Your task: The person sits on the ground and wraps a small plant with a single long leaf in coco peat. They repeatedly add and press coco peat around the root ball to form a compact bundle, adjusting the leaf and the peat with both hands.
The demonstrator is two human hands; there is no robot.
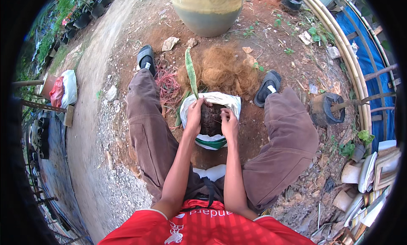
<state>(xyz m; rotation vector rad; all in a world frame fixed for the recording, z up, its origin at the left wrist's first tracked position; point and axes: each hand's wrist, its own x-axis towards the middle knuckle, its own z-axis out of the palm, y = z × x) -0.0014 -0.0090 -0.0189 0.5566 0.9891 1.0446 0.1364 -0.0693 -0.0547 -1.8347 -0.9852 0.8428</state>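
A white plastic sack with its rim folded down stands between my knees, with dark soil and fibre inside. My left hand is at the sack's left side, its fingers closed around the base of a long green variegated snake plant leaf that points up and away. Over the soil's right side, my right hand has thumb and fingers drawn together; whether they pinch some fibre cannot be seen. Brown coconut fibre lies heaped just beyond the sack.
Pink plastic string lies left of the fibre. A large glazed jar stands ahead, with a stone before it. To the right are a black plant bag and bamboo poles. A white bag sits far left.
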